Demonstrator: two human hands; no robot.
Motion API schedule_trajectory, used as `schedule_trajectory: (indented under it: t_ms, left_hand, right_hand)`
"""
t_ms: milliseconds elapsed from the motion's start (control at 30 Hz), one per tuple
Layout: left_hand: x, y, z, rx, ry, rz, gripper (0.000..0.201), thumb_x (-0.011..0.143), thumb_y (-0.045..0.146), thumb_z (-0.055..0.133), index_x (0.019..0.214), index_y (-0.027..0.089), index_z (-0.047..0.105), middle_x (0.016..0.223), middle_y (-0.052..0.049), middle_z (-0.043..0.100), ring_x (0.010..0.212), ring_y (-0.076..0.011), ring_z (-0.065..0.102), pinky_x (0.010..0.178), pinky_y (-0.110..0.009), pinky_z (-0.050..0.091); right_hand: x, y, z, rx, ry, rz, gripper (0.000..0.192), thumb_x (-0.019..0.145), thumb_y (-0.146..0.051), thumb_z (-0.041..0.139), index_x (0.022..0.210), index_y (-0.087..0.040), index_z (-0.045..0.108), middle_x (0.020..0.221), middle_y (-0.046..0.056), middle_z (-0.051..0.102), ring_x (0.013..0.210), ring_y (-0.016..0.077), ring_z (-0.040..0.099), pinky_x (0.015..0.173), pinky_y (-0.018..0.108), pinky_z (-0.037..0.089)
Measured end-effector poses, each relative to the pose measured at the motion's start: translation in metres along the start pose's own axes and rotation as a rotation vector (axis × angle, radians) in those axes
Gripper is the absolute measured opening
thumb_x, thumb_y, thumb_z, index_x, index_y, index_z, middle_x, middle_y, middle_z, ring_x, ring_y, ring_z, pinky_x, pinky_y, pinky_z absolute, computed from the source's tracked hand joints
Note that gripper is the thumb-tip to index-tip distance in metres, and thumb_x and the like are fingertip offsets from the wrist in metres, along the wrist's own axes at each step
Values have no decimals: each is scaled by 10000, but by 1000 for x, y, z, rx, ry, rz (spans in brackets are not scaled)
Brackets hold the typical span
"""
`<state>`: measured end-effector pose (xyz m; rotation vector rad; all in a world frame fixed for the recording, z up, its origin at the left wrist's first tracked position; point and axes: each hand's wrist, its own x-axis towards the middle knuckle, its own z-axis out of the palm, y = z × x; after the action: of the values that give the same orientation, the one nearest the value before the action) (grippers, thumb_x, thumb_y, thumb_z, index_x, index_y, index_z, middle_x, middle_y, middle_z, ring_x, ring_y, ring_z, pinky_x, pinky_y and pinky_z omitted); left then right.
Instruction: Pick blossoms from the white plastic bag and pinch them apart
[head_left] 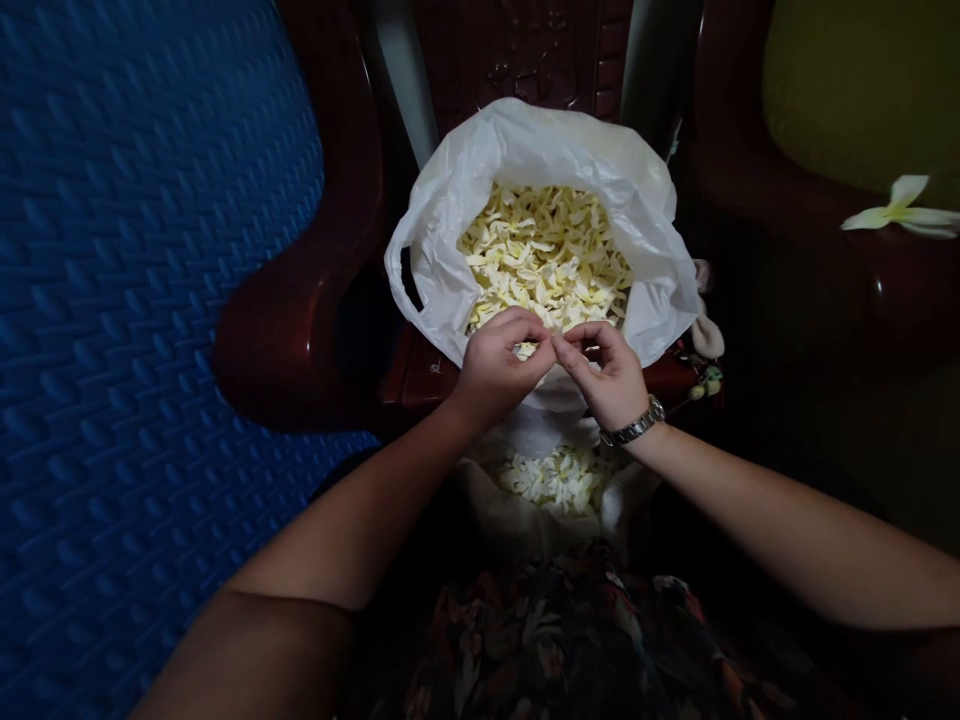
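Your lap, in dark flowered cloth (570, 630), sits closest to the lens, and on it lies a smaller heap of pale petals (555, 478) in a light wrapping. Above that, your left hand (495, 365) and right hand (607, 375) meet at the fingertips over the near rim of the white plastic bag (465, 190). Both are curled narrow, thumbs and forefingers pinched together on a small pale piece between them; it is too small to tell whether it is a whole flower or a single petal. A metal watch (634, 428) rides on your right wrist.

The bag stands open on a dark wooden chair (300, 330) and holds a deep mass of cream-yellow petals (544, 255), reaching well up its walls. Judging by the two piles, much of the work looks done, though the heap on your lap suggests more is yet to be handled. One whole white flower (900, 212) rests on the chair arm at your right, well apart from the bag. A blue woven mat (112, 300) fills the left side.
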<state>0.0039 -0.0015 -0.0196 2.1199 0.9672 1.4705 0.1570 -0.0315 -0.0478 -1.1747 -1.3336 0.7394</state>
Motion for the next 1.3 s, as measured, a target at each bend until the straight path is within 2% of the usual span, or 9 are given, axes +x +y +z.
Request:
schedule_trajectory:
  t_ms: [200,333,600,733,933,1000,1033,1200,1300]
  left_hand:
    - [-3,2,3,69,-50,49,148,832,154,618,694,189,657,785,-47,684,758,-159,637,722,-291,508]
    - [0,2,0,10,-51,-50,166,809,171,635,645,197,630,741,-32,681,735,-160,631,726,-303,514]
    - [20,-21,-26,-17,125,-333,128,738,233,688,624,182,663,712,-13,682,723,-159,623,732,-300,510]
    - [25,-28,-38,24,198,-339,102,729,220,695,636,180,688,722,-7,688,730,-154,618,753,-289,503]
    - [31,-38,-52,89,305,-366,83,726,205,695,652,169,694,694,4,670,723,-146,617,728,-261,498]
    - [31,-37,-55,51,290,-392,80,721,218,712,662,165,710,687,4,670,709,-143,613,704,-258,491]
    - [30,-36,-55,14,249,-404,84,718,230,723,665,166,719,689,2,674,704,-143,612,694,-259,489]
    - [22,-24,-48,-159,-228,-454,130,704,284,772,667,162,746,718,-27,710,689,-147,620,669,-266,483]
    - [19,-22,-44,-177,-469,-463,149,710,293,757,651,156,743,705,-36,702,676,-149,616,637,-259,466]
  right_hand:
    - [1,3,3,57,-32,-8,302,872,-524,645,874,-234,563,847,6,580,786,164,543,786,335,460]
    - [2,3,0,-41,-30,-61,276,911,-505,587,849,-241,534,813,6,557,772,172,524,782,343,441]
    - [17,11,-14,55,111,-80,359,880,-592,603,851,-256,480,798,-1,521,742,172,500,765,346,447]
    - [22,13,-21,81,153,-117,337,858,-560,663,835,-258,515,783,-7,533,772,179,535,801,353,469]
    - [32,11,-35,86,329,-161,332,863,-561,671,823,-261,534,753,-11,531,707,169,508,733,341,469]
    - [34,7,-39,21,220,-130,387,842,-621,664,808,-258,534,773,2,560,724,174,527,740,344,467]
    - [33,5,-40,-16,97,-102,401,837,-634,660,795,-253,543,774,7,578,724,174,534,733,340,465]
    - [14,11,-36,-246,-723,96,303,843,-485,681,714,-216,628,654,0,623,601,152,514,592,287,407]
    - [7,22,-34,-266,-834,165,117,737,-290,761,744,-216,671,689,-12,663,606,143,532,595,269,419]
